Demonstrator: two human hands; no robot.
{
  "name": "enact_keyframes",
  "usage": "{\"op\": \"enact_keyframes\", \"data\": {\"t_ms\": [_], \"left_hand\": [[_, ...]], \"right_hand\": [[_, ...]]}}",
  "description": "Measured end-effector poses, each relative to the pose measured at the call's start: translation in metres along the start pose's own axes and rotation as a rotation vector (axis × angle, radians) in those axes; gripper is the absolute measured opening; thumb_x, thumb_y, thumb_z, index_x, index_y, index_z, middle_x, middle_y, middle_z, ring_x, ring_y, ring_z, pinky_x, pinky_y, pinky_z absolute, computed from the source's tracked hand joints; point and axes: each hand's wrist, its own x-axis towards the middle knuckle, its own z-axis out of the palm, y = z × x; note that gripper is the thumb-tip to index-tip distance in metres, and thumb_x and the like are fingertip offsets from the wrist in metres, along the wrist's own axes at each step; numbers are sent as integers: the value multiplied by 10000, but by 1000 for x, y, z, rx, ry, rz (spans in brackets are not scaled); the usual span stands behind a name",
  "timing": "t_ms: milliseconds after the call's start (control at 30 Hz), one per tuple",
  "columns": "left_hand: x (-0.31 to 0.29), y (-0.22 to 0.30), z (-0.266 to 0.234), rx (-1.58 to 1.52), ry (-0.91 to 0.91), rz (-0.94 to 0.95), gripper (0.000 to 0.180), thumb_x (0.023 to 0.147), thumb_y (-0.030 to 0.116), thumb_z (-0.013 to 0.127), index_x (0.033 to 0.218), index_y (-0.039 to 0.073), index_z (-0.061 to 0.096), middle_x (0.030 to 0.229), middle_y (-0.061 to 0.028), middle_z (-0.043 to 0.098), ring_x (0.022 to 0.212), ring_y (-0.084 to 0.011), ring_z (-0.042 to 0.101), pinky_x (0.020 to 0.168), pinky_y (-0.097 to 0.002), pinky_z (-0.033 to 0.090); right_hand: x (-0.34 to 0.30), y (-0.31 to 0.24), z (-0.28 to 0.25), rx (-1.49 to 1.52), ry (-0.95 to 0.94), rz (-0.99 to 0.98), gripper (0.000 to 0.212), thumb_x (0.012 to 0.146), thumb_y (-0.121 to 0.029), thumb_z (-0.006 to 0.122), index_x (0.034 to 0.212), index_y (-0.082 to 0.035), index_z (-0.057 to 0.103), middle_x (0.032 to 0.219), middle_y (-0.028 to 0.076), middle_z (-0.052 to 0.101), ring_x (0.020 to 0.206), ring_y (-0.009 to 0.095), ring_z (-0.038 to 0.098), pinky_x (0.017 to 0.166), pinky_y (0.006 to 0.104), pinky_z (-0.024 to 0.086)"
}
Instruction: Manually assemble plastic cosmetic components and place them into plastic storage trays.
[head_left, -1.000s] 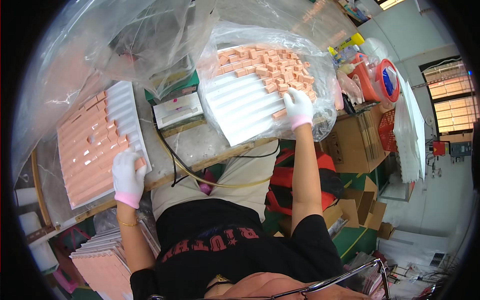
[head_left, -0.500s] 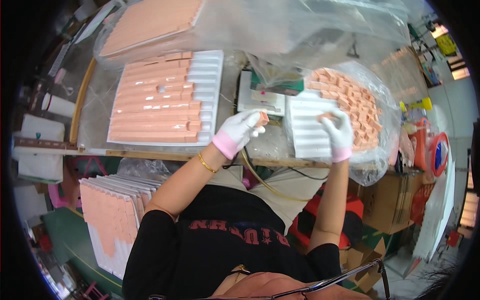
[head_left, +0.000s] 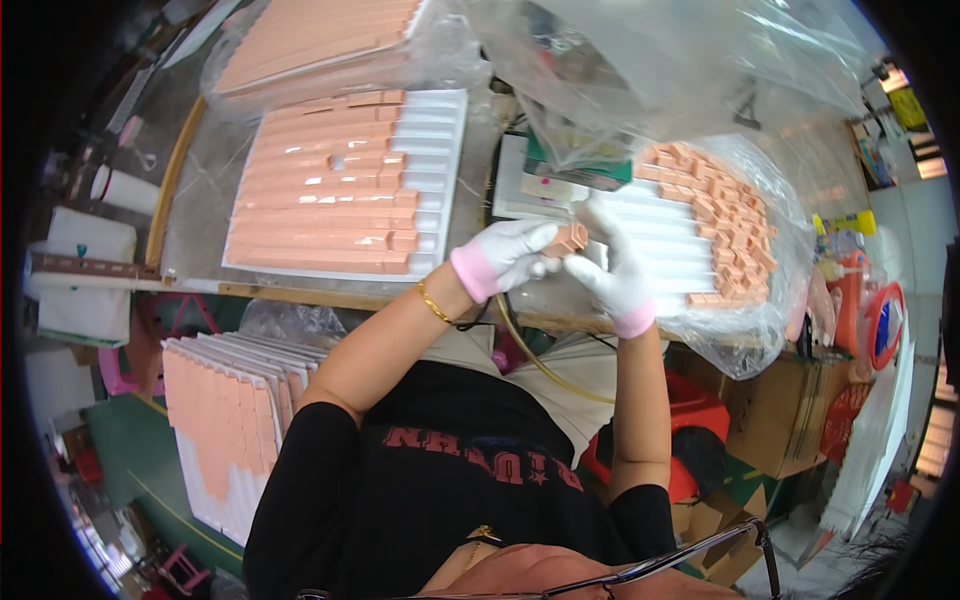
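Observation:
My left hand (head_left: 508, 255), in a white glove with a pink cuff, is closed on small peach-coloured blocks (head_left: 570, 240) above the table's front edge. The blocks' far end sticks out toward my right hand (head_left: 618, 270), gloved the same way. Its thumb and forefinger are spread around that end, thumb close below it; whether they touch is hard to see. Beyond the right hand lies a white ridged tray (head_left: 665, 235) with a heap of similar peach blocks (head_left: 735, 225). Left of my hands, another white ridged tray (head_left: 435, 190) holds rows of peach blocks.
Behind my hands stands a green and grey device (head_left: 575, 170), partly under clear plastic sheeting (head_left: 680, 70). A bagged stack of filled trays (head_left: 320, 45) is at the back left. More trays (head_left: 225, 400) lean upright below the table, near a red stool (head_left: 690, 410).
My right hand has come left from the heap side to the blocks in my left hand. The peach piece it held is now at the left hand's blocks. The view has shifted slightly.

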Motion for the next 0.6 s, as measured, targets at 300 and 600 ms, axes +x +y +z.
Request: {"op": "enact_keyframes", "data": {"t_ms": [300,600], "left_hand": [[-30,56,-16,1761,673,452,288,812,186,626,1052,27,610,946,-134,620,916,-261,569,839,-364,445],[-77,86,-72,2402,849,-130,331,768,307,633,1016,88,651,1329,-161,448,1278,-427,300,1061,-483,257]], "right_hand": [[49,18,-5,-1017,345,-210,260,653,-158,754,877,-52,674,1014,145,600,1005,317,538,856,365,441],[75,29,-6,-928,312,-234,355,654,-227,736,942,-45,636,977,154,608,944,341,565,845,391,463]]}}
